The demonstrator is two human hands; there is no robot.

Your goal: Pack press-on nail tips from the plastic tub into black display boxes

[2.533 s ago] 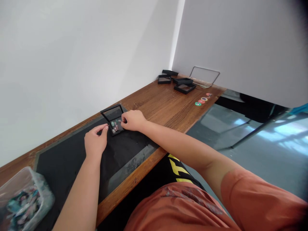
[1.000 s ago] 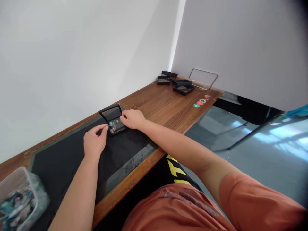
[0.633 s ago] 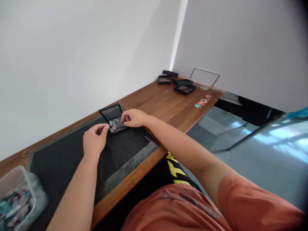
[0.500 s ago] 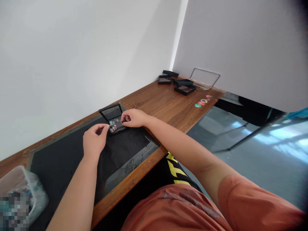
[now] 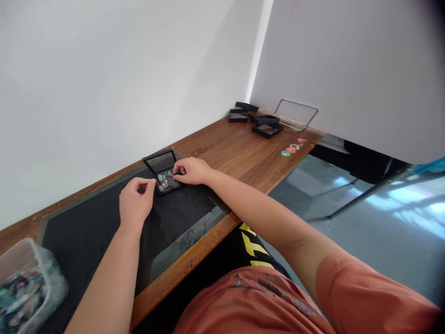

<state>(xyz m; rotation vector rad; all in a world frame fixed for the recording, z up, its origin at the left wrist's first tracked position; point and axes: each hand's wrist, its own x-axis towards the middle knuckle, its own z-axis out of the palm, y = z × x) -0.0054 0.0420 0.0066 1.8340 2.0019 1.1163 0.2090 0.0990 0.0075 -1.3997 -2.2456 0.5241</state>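
At the near left we see a clear plastic tub (image 5: pixel 55 273), cut off by the view's edge, with a jumble of green, pink and pale pieces (image 5: pixel 22 297) inside. To its right, a dark mat (image 5: pixel 86 232) covers the left part of the wooden table (image 5: pixel 222 148).

Our left hand (image 5: pixel 136 199) is over the mat, thumb and forefinger pinched together just beside the left edge of the black case (image 5: pixel 170 189); we cannot tell whether a small item is between them. The case lies on the mat near its far edge, its framed lid (image 5: pixel 160 162) raised and tilted toward the wall (image 5: pixel 114 83). Small green and pinkish pieces (image 5: pixel 162 181) sit in its base.

Our right hand (image 5: pixel 193 170) is at the right side of the case, fingers curled and thumb close to the forefinger over the base. The tips are too small for us to tell whether they grip a piece.

Below, we see our orange shirt (image 5: pixel 257 297) and black legwear with yellow lettering (image 5: pixel 255 248). Farther right, several black frames (image 5: pixel 267 130) lie by the far corner, with a wire stand (image 5: pixel 314 116) beside them. A row of round colored stickers (image 5: pixel 294 147) is nearer the table's right edge.
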